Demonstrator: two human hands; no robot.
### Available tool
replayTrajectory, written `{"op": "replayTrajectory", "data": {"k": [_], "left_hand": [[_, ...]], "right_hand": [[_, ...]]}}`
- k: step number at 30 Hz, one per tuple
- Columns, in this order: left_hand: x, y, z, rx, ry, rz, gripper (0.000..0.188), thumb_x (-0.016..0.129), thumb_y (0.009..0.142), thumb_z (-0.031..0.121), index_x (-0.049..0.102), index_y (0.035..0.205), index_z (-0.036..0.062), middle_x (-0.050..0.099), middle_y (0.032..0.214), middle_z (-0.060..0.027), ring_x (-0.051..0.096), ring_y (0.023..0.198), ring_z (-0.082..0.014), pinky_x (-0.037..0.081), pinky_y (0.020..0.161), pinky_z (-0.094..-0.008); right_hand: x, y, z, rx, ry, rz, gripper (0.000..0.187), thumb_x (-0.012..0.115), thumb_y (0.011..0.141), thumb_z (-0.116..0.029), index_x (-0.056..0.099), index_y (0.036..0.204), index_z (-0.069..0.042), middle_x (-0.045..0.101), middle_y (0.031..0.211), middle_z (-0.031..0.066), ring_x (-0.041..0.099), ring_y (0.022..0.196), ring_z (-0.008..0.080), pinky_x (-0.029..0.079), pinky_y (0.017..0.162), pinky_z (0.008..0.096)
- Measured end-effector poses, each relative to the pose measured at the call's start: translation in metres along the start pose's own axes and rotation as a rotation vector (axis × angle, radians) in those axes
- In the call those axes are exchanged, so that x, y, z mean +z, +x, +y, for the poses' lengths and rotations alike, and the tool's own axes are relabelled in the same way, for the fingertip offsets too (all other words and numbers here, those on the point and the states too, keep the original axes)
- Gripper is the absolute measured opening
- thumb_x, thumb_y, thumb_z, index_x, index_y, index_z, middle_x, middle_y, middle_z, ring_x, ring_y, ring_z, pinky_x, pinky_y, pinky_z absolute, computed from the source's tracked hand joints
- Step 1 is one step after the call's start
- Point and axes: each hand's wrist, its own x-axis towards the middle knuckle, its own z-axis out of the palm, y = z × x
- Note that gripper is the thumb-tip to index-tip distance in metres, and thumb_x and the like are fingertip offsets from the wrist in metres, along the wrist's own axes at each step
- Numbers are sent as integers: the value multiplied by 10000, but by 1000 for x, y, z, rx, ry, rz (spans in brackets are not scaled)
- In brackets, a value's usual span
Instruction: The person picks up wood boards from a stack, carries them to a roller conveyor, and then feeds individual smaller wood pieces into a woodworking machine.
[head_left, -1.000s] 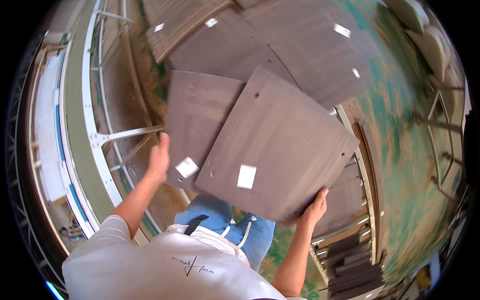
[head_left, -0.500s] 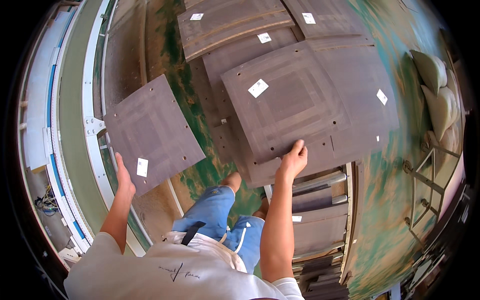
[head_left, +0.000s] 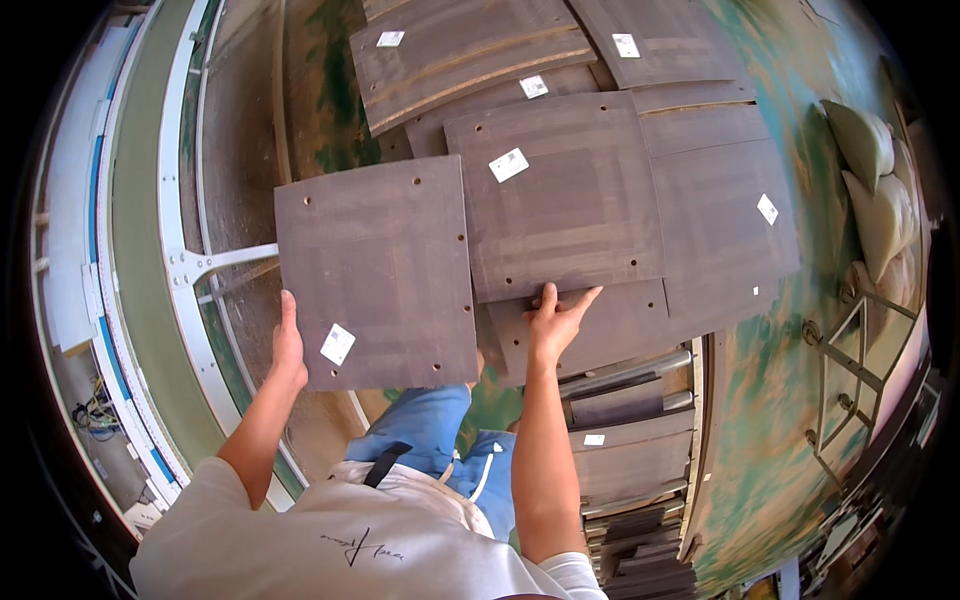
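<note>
The pile spans twelve to two o'clock. The left board, at nine, has swung beside the right board, at one, closing their visible gap; left hand grips its edge, right hand touches the other's, grip unclear.

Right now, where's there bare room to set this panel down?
The widest bare patch is green-brown floor, between the roller rack and the metal frame at right. The olive strip at left, beside the white rail, also looks bare. Ahead is crowded: overlapping panels lie under and beyond your right hand.
</note>
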Motion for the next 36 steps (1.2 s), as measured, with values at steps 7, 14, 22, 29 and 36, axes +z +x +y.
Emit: {"op": "replayTrajectory", "data": {"k": [7, 14, 22, 29, 36], "left_hand": [[2, -6, 17, -5, 27, -30, 990, 523, 899, 765, 474, 1431, -68, 546, 1436, -167, 549, 1281, -283, 405, 1101, -389], [9, -8, 33, -37, -37, -34, 974, 502, 906, 769, 448, 1466, -27, 537, 1453, -140, 530, 1305, -275, 397, 1111, -386], [41, -5, 37, -54, -108, -92, 908, 473, 936, 745, 453, 1477, 17, 527, 1470, -94, 525, 1307, -253, 392, 1115, -385], [98, -10, 49, 7, -146, -314, 894, 462, 953, 725, 438, 1471, -3, 542, 1439, -113, 540, 1287, -252, 421, 1097, -376], [242, -75, 52, 53, -1, -407, 941, 567, 899, 726, 442, 1453, -24, 538, 1427, -141, 530, 1289, -250, 413, 1101, -395]], "right_hand": [[-1, -7, 4, 5, 16, 51, 852, 642, 977, -162, 92, 1627, -119, 664, 750, 90, 627, 531, 155, 489, 509, 305], [-11, -17, 4, 101, 89, 7, 839, 598, 1001, -127, 46, 1632, -141, 647, 740, 82, 623, 548, 140, 520, 522, 314], [19, 11, -20, 88, 141, -113, 837, 559, 1014, -90, -8, 1627, -139, 673, 776, 116, 647, 598, 153, 573, 582, 331], [4, 21, 2, -74, 230, -379, 893, 575, 1014, -95, -79, 1621, -146, 722, 937, 136, 686, 785, 149, 568, 732, 304], [-91, -31, 35, 11, 401, -741, 581, 616, 913, -40, 422, 1461, -59, 557, 1358, 87, 575, 1177, 229, 485, 967, 416]]}}
